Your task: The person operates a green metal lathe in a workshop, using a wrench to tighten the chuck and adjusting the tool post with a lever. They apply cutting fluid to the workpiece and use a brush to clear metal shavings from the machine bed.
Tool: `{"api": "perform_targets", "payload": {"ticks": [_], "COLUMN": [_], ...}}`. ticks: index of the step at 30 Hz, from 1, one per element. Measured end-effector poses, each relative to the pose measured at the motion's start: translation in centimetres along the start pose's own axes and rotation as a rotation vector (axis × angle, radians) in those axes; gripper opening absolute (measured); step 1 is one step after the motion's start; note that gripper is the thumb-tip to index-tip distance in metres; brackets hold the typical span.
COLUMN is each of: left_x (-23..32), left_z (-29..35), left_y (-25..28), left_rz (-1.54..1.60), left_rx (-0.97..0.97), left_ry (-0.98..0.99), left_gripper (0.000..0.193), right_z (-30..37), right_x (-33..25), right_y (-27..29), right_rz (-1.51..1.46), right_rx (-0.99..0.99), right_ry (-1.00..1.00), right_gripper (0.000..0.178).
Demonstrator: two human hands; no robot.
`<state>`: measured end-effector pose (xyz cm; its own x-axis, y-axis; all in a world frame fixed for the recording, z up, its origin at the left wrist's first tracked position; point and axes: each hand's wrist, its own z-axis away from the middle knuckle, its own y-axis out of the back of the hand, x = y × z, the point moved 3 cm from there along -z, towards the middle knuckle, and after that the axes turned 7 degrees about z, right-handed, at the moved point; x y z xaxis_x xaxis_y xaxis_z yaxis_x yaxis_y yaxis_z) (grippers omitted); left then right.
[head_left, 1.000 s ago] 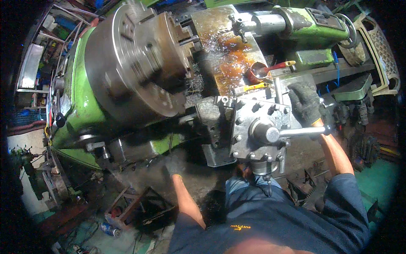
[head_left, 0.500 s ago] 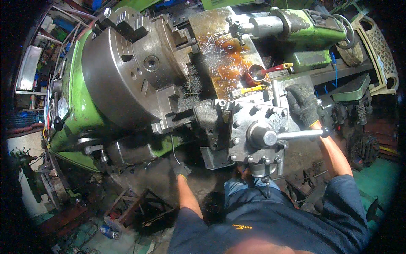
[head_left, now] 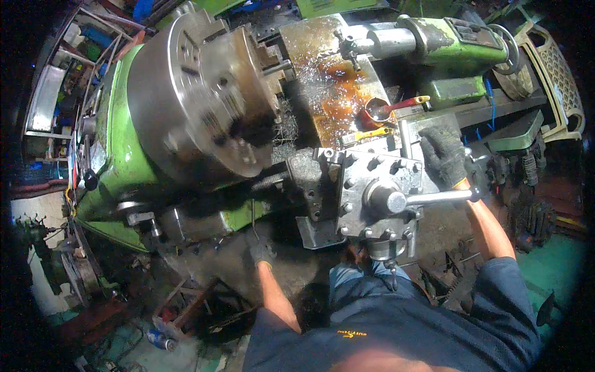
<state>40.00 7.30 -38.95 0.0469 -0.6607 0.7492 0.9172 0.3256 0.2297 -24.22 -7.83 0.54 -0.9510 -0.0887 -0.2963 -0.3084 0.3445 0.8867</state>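
My gloved right hand [head_left: 443,155] rests open on the grey steel tool post [head_left: 375,195], just above its long clamping handle [head_left: 434,198]. My left hand [head_left: 260,253] closes on a thin lever under the carriage, I think; it's dark there. I keep clear of the big grey chuck [head_left: 201,93]. The small red cup [head_left: 375,111] sits in amber oil; its contents are hidden.

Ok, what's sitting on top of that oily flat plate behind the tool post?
On the oily plate stand a small red cup with a red-and-yellow handled tool in it, brown oil and metal swarf. The tool post covers the plate's near edge, so anything there is hidden.
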Motion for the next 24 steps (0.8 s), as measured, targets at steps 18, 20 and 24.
{"api": "perform_targets", "payload": {"ticks": [18, 20, 24], "left_x": [3.7, 4.3, 4.2], "left_z": [5.5, 6.0, 5.7], "left_y": [-3.5, -4.4, -4.2], "left_rz": [0.298, 0.330, 0.217], "left_rx": [0.045, 0.064, 0.048], "left_ry": [0.373, 0.392, 0.358], "left_gripper": [0.017, 0.017, 0.019], "right_z": [0.1, 0.4, 0.1], "right_x": [-0.1, 0.2, -0.1], "right_y": [-0.2, -0.5, -0.3], "right_rz": [0.091, 0.058, 0.088], "right_rx": [-0.023, -0.017, -0.019], "right_ry": [0.046, 0.016, 0.046], "right_gripper": [0.017, 0.018, 0.018]}}
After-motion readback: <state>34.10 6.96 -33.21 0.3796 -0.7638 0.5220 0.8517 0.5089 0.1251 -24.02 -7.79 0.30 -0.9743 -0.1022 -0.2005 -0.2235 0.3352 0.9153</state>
